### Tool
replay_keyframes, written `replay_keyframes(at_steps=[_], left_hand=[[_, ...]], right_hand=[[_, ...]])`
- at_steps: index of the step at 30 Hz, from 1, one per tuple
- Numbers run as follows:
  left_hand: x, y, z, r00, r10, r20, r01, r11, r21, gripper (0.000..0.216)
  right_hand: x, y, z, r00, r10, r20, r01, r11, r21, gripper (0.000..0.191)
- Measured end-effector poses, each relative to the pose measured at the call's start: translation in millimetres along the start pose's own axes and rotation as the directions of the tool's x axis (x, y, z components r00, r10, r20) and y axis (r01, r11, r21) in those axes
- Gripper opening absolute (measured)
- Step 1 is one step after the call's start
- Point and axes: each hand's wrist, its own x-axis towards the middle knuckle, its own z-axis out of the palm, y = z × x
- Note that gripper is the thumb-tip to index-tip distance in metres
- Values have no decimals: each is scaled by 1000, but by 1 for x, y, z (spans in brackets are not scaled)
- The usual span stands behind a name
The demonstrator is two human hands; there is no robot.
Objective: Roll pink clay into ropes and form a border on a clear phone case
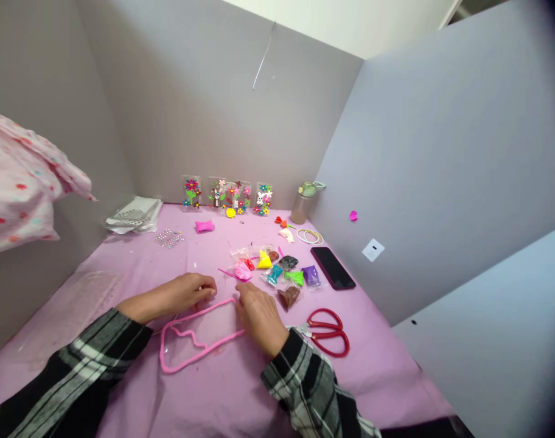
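A clear plastic sheet edged with a pink strip (199, 340) lies on the purple tabletop in front of me. My left hand (186, 293) rests at the frame's far left corner, fingers curled and pressed on the strip. My right hand (259, 316) sits at the far right corner, fingertips pinched on the pink strip's end. Just beyond my fingers lies a pink clay lump (242, 271) with a thin pink stick (227, 274).
Small bags of coloured clay (286, 271) lie past my right hand. Red scissors (327, 331) sit at the right, a black phone (333, 268) beyond them. Finished decorated cards (227, 196) and a bottle (303, 202) stand by the back wall. Grey partitions enclose the table.
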Motion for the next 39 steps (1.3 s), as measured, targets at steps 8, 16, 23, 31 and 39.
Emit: replay_keyframes(at_steps=[8, 16, 23, 31, 39], left_hand=[[8, 15, 37, 981, 0, -193, 9, 999, 43, 20], [10, 21, 46, 972, 51, -230, -24, 993, 118, 11], [7, 22, 50, 969, 88, -229, -56, 988, 144, 13], [1, 19, 48, 972, 32, -233, 2, 989, 145, 9], [0, 22, 49, 973, 30, -229, 5, 989, 151, 11]], right_hand=[[-5, 3, 12, 996, 45, -70, -45, 999, 6, 8], [-3, 0, 15, 992, 91, -83, -91, 996, 5, 10], [-5, -1, 17, 992, 87, -93, -87, 996, 11, 8], [-1, 1, 18, 995, 23, -94, -24, 1000, -3, 8], [1, 0, 23, 994, 10, -105, -16, 998, -55, 11]])
